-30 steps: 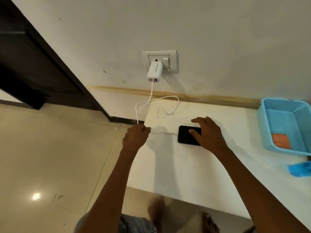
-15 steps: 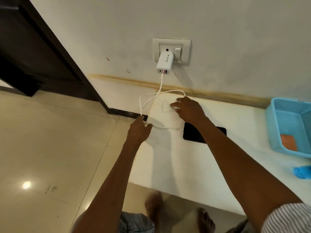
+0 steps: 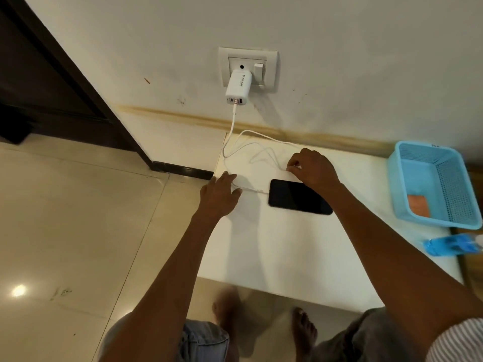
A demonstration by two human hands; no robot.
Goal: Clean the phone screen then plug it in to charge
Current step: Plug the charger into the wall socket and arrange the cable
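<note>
White cable (image 3: pixel 236 150) runs from the charger (image 3: pixel 238 86) to the black phone (image 3: pixel 299 196) lying on the counter (image 3: pixel 274 246); the right hand (image 3: pixel 312 167) pinches a loop, while the left hand (image 3: pixel 218 195), gripping earlier, now rests flat-fingered on it.

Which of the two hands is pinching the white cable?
The right hand, above the phone, pinches a loop of the charging cable. The left hand lies with straight fingers by the cable's plug end.

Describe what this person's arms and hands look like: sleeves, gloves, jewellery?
Both arms are bare from wrist to past the elbow. The left hand and right hand wear no gloves, rings or watch. A white, thinly striped sleeve shows only on the right upper arm.
</note>
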